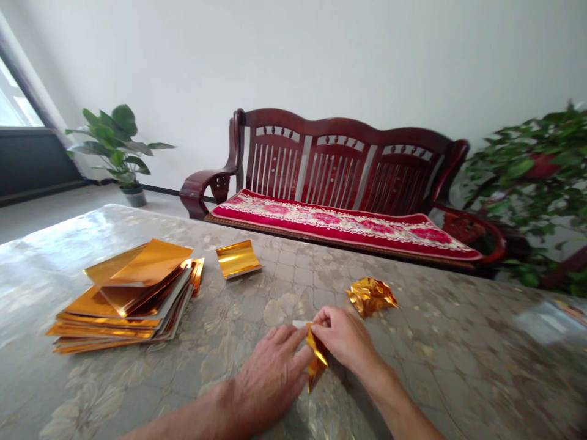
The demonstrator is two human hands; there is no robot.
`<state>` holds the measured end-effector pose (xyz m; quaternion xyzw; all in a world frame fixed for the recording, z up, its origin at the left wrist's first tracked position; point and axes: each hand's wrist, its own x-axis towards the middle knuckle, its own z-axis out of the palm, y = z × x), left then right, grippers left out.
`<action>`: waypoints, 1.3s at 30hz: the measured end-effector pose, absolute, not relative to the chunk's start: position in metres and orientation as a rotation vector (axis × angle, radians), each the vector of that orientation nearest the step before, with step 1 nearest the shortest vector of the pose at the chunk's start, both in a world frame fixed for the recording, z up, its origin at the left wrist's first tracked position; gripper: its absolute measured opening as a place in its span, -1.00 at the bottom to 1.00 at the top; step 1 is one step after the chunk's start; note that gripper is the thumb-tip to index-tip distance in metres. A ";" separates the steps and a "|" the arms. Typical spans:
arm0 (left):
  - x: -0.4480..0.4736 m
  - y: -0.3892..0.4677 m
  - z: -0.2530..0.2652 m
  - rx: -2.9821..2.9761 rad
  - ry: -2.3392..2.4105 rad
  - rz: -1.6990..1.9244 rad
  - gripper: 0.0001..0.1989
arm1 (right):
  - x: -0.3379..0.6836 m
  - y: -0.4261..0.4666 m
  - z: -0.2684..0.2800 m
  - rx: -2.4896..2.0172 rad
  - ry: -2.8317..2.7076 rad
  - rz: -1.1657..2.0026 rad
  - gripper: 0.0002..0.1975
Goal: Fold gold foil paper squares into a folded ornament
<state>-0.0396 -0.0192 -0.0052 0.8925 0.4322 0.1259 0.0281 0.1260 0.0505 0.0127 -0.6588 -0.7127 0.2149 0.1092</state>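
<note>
A small piece of gold foil paper (317,360) is partly folded on the table, with its pale edge showing at the top. My left hand (277,363) rests low over its left side, fingers bent and thumb against the foil, holding it down. From the right, my right hand (343,335) pinches the paper's upper edge between thumb and fingertips. Part of the sheet is hidden under both hands. Just beyond my right hand lies a crumpled, shaped piece of gold foil (371,296).
A stack of gold foil sheets (123,299) lies at left, and a single curled sheet (238,259) sits farther back. A clear plastic bag (550,321) is at the right. Behind the patterned table (220,366) stands a wooden bench (339,165), with potted plants on both sides.
</note>
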 end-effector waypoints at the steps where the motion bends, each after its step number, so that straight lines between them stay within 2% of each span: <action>1: -0.040 -0.019 -0.005 2.749 1.329 0.397 -0.85 | 0.126 0.050 0.011 -1.937 -2.089 0.619 -0.90; 7: -0.039 -0.019 -0.003 2.685 1.322 0.411 -0.76 | 0.123 0.042 0.002 -1.878 -2.088 0.512 -0.91; 13: -0.038 -0.020 -0.004 2.672 1.348 0.414 -0.76 | 0.123 0.034 -0.006 -1.599 -2.197 0.266 -0.88; 20: -0.038 -0.020 -0.008 2.650 1.408 0.429 -0.77 | 0.127 0.028 -0.014 -1.427 -2.281 0.120 -0.86; 39: -0.043 -0.017 0.002 2.612 1.384 0.393 -0.69 | 0.130 0.027 -0.017 -1.409 -2.309 0.160 -0.84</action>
